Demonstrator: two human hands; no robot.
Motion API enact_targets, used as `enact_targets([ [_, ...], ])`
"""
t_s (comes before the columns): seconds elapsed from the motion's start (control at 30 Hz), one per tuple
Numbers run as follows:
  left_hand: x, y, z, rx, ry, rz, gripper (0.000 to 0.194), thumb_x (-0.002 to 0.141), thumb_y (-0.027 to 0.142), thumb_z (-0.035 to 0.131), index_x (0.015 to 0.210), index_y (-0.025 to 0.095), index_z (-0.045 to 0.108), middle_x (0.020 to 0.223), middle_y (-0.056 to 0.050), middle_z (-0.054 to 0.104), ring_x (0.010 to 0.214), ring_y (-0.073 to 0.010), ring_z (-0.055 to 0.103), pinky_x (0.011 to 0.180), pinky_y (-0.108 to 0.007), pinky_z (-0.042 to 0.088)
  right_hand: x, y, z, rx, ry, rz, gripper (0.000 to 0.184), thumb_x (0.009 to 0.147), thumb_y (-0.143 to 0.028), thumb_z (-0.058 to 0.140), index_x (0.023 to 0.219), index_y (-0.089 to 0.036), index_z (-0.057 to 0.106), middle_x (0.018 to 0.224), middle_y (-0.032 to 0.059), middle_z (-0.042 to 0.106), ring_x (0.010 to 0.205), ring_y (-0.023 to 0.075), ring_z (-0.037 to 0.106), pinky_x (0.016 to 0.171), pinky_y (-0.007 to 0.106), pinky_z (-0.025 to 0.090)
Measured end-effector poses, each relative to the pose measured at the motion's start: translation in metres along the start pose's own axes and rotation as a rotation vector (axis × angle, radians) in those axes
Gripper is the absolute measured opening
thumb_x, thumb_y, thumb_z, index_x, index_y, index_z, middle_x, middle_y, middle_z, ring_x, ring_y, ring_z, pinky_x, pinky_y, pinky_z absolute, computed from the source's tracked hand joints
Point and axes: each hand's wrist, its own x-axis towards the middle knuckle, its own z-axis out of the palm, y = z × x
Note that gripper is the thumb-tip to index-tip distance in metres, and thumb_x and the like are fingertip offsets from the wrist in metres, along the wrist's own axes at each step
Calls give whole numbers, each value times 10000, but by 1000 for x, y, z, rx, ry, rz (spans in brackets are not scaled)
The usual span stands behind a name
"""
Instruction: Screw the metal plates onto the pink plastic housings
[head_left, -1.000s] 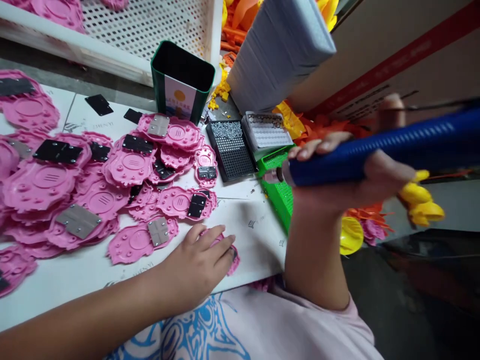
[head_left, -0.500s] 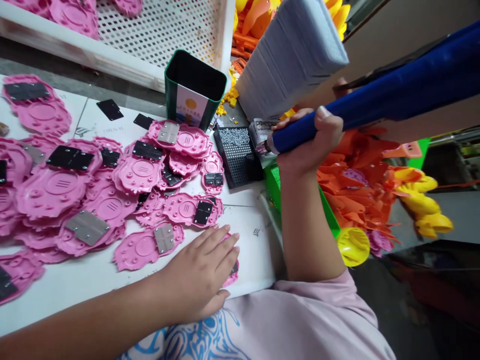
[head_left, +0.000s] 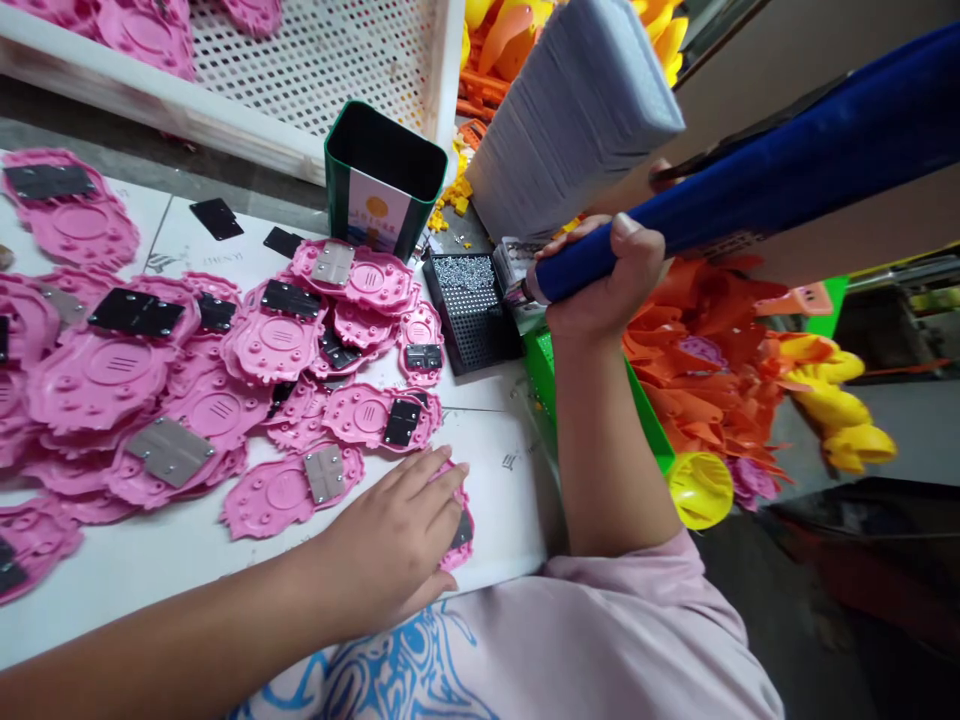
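My left hand [head_left: 401, 540] lies over a pink plastic part [head_left: 466, 550] at the table's front edge. Its fingers are stretched out and cover most of that part; a dark plate shows beside them. My right hand [head_left: 615, 285] is wrapped round a blue electric screwdriver [head_left: 720, 205]. The screwdriver's tip points left, by the right edge of a black screw tray [head_left: 480, 335] with loose small screws in its far half; whether the tip touches a screw I cannot tell. Left of my hands lies a pile of pink parts [head_left: 105, 370], several bearing black or grey plates held by screws.
A green container [head_left: 341, 190] stands behind the tray, before a white perforated crate [head_left: 300, 85]. A light-blue foam stack [head_left: 562, 130] rises at the back. Under my right forearm is a green basket [head_left: 652, 430], near orange pieces [head_left: 682, 370] and a yellow cup [head_left: 701, 490].
My right hand has brought the screwdriver left and down, its tip now at the black tray. My left hand stays on the pink part, with its fingers drawn slightly flatter.
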Motion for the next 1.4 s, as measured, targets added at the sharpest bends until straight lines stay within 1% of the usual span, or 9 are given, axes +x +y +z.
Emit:
enact_targets([
  [0.17,0,-1,-1,-13,-14,-7,577,708,428,785,1116,58,614,1341,-227,552,1286,-411,455,1042,-539,427,-2,-11,-2,-5,-3,11,240,669,-500,481,582,-281,437,609,-16,442,524,166,505,485,348,406],
  [0.33,4,-2,-4,1,-7,14,569,698,413,798,1095,44,624,1307,-238,574,1258,-414,481,1021,-541,450,-17,-43,-7,16,-7,-56,212,663,-479,498,642,-272,455,593,-30,457,509,149,488,509,322,404],
  [0.4,5,-2,-5,-7,-7,21,567,686,398,814,1084,39,628,1293,-242,583,1246,-415,493,1007,-543,463,-34,-61,-14,62,-54,5,202,637,-424,552,783,-284,543,593,-39,495,516,152,512,519,314,421],
  [0.47,5,-3,-6,-20,-13,23,572,668,389,831,1073,38,633,1283,-241,590,1241,-419,496,1001,-545,469,-56,-78,-24,120,-129,83,328,636,-364,586,958,-305,614,576,-42,531,500,154,510,515,317,441],
  [0.63,6,-5,-6,-63,-45,6,553,659,370,842,1059,48,636,1306,-239,574,1267,-422,472,1014,-563,456,-122,-105,-50,269,-381,292,478,668,-360,664,1142,-323,609,667,-4,622,566,196,584,546,373,501],
  [0.8,6,-5,-3,-67,-14,2,525,654,360,840,1032,57,637,1312,-221,574,1261,-411,470,1021,-558,452,-165,-111,-50,240,-277,294,478,692,-376,652,1157,-287,587,696,5,618,595,187,581,580,378,484],
  [0.93,5,-4,-1,-68,-7,1,507,659,346,836,1032,69,633,1316,-216,571,1266,-403,462,1019,-552,449,-174,-114,-50,197,-204,310,497,713,-367,653,1195,-302,552,717,0,606,635,188,578,619,386,476],
  [1.13,5,-4,-1,-92,-21,-20,518,657,332,840,1056,86,621,1338,-208,556,1291,-392,443,1042,-549,424,-170,-108,-57,261,-272,235,500,709,-338,616,1201,-283,545,728,9,601,626,200,576,585,390,478],
  [1.4,7,-3,-4,-82,-47,-14,483,668,334,833,1023,80,627,1330,-222,558,1287,-401,447,1033,-553,435,-177,-113,-52,176,-194,310,490,730,-397,664,1196,-325,530,734,-14,591,638,192,568,625,397,473],
])
